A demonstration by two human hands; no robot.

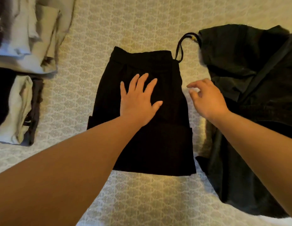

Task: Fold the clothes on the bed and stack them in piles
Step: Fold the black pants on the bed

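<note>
Left hand (138, 101) presses flat on folded black garment (151, 141).

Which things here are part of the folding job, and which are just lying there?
Job: folded black garment under left hand; right hand; unfolded dark garment; folded piles.

Just there: patterned bedcover; black drawstring.

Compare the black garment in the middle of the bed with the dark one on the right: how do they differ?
The black folded garment lies flat as a neat rectangle; the dark green garment lies spread and rumpled. The left hand presses the folded one; no hand touches the green one, though the right hand hovers beside it. Both rest on the bedspread.
</note>
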